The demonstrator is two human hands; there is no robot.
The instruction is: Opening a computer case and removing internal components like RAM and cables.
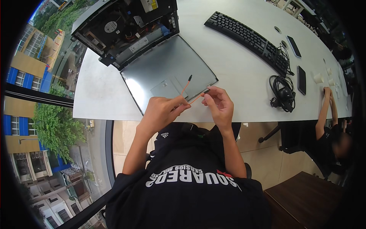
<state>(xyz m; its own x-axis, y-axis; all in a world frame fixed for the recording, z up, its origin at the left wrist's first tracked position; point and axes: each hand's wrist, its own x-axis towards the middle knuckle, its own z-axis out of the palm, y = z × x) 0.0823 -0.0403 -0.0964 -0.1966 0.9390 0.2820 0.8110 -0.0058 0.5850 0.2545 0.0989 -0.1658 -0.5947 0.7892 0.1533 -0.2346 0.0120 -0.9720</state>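
The grip of the left hand pinches a thin orange cable with black end connectors, while the right hand grasps one connector at its fingertips, above the near edge of a flat grey metal panel on the white counter. The cable looks light and flexible, probably best held by its stiffer connectors. Bent at the left fingers, it has no single long axis: one span runs rightward between the hands; the free end points away from the person, slightly right.
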